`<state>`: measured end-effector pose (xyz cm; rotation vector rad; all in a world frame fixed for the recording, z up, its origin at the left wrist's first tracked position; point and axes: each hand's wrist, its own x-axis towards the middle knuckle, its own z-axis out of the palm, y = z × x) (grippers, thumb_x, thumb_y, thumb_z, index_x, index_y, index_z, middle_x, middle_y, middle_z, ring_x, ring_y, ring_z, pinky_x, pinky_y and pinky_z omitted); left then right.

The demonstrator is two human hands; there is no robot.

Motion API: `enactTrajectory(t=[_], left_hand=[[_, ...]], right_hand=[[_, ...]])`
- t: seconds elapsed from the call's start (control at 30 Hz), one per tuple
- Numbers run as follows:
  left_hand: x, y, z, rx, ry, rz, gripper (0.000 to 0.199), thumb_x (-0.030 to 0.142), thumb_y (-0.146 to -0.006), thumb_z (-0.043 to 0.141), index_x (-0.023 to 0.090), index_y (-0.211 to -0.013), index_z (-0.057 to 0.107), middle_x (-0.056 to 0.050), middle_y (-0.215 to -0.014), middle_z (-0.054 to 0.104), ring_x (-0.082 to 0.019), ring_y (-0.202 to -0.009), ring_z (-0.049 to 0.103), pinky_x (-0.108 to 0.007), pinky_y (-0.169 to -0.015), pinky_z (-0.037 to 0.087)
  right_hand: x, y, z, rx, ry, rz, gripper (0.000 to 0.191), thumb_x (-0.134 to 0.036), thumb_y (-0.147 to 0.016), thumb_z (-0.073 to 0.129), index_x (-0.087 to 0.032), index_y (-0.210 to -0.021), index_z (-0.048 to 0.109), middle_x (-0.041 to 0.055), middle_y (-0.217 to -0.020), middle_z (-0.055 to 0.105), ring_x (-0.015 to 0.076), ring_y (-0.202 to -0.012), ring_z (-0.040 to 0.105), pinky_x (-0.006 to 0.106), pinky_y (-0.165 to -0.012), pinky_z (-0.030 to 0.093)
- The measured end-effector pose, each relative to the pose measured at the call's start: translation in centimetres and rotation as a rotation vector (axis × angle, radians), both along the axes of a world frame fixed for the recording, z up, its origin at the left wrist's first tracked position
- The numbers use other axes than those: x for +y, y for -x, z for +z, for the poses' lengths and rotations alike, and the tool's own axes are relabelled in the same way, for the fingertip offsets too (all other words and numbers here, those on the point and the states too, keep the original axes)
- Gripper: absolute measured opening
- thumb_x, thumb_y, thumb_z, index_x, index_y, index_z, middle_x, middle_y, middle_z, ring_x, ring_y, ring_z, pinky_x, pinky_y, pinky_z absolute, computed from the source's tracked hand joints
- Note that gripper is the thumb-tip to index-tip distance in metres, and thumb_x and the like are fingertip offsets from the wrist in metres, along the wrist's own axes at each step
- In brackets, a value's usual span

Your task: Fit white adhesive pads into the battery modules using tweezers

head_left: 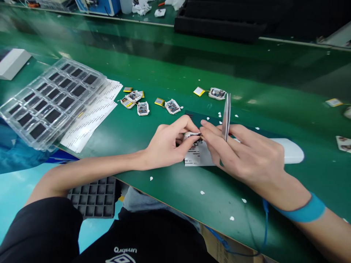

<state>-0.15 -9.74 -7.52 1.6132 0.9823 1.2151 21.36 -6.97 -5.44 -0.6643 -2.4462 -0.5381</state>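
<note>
My left hand [167, 142] pinches a small white-cased device [189, 136] between thumb and fingers, just above the bench. Much of that device is hidden by my fingertips. Metal tweezers [227, 117] stick upward between the fingers of my right hand [246, 155], whose thumb and fingertips also meet the device's right side. Beneath both hands lies a printed white sheet [196, 159]. A rounded white object [292, 150] shows beyond my right hand. Farther back are open devices with circuit boards [172, 106] and silver-yellow battery cells [199, 91], some joined by wires.
Stacked clear trays [64, 122] with dark pads rest on printed sheets [90, 126] at left. Small white stickers [202, 192] are scattered over the green bench [164, 190]. A blue cord [265, 219] hangs from my right wristband [307, 210]. A black case [219, 25] stands behind.
</note>
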Motion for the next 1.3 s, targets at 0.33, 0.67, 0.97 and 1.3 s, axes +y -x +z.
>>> enactTrajectory(t=[0.33, 0.67, 0.97, 1.3], left_hand=[[-0.1, 0.0, 0.3, -0.097, -0.005, -0.035, 0.012, 0.022, -0.097, 0.065, 0.02, -0.093, 0.053, 0.005, -0.071, 0.064, -0.007, -0.06, 0.064, -0.017, -0.058, 0.054], [0.2, 0.5, 0.2, -0.191, 0.178, -0.264, 0.018, 0.025, -0.097, 0.073, 0.02, -0.103, 0.056, -0.002, -0.087, 0.079, -0.012, -0.075, 0.078, -0.019, -0.067, 0.06], [0.4, 0.5, 1.5, -0.304, 0.311, -0.282, 0.021, 0.026, -0.095, 0.078, 0.019, -0.102, 0.06, 0.0, -0.087, 0.077, -0.011, -0.075, 0.074, -0.023, -0.069, 0.061], [0.5, 1.2, 0.9, 0.339, -0.044, -0.192, 0.008, 0.017, -0.096, 0.057, 0.019, -0.096, 0.065, 0.004, -0.07, 0.065, -0.009, -0.056, 0.049, -0.026, -0.059, 0.037]], right_hand=[[-0.7, 1.4, 2.1, 0.319, 0.595, 0.071, 0.022, -0.017, -0.107, 0.068, -0.03, -0.121, 0.078, 0.0009, -0.099, 0.085, 0.0191, -0.064, 0.069, 0.036, -0.064, 0.058], [0.0, 0.5, 2.6, 0.428, 1.061, 0.01, 0.012, -0.039, -0.102, 0.077, -0.034, -0.109, 0.086, 0.0008, -0.105, 0.086, 0.0286, -0.082, 0.083, 0.041, -0.071, 0.071], [0.2, 0.5, 3.0, 0.532, 1.064, -0.062, 0.034, -0.047, -0.101, 0.079, -0.029, -0.13, 0.081, 0.0042, -0.105, 0.086, 0.0264, -0.087, 0.083, 0.042, -0.084, 0.072], [1.8, -1.2, 5.7, 0.353, 0.929, -0.206, 0.089, -0.071, -0.113, 0.04, -0.027, -0.037, 0.057, 0.0116, -0.055, 0.066, 0.0306, -0.102, 0.082, 0.032, -0.047, 0.043]])
